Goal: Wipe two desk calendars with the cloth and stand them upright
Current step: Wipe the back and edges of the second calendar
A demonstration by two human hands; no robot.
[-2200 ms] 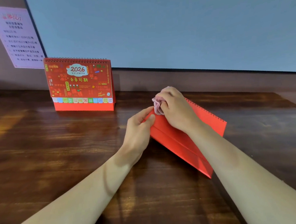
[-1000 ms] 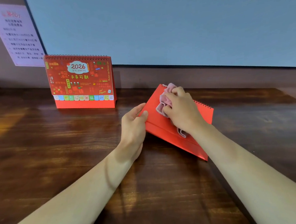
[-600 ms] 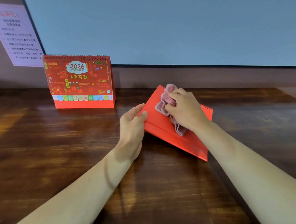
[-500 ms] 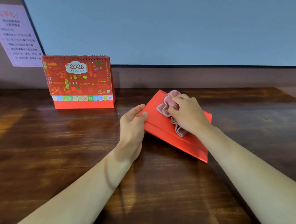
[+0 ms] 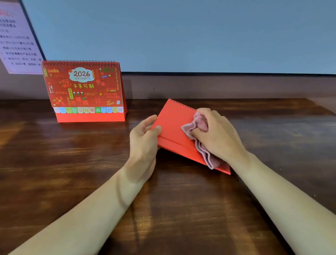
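Note:
A red 2026 desk calendar (image 5: pixel 85 91) stands upright at the back left of the wooden desk (image 5: pixel 67 174). A second red calendar (image 5: pixel 172 125) lies tilted near the middle, plain red back facing up, spiral edge away from me. My left hand (image 5: pixel 144 143) pinches its left corner between thumb and fingers. My right hand (image 5: pixel 217 133) presses a bunched pink cloth (image 5: pixel 200 137) onto its red surface, toward the right part. The cloth's tail hangs down past the calendar's near edge.
A large pale blue panel (image 5: pixel 196 25) runs along the back of the desk. A white paper notice (image 5: pixel 11 36) with printed text hangs on the wall at the far left. The desk's right edge falls away at the far right.
My right hand has slid the cloth from the calendar's top left corner across and down toward its right side. The lying calendar has shifted slightly. My left hand keeps its hold on the corner.

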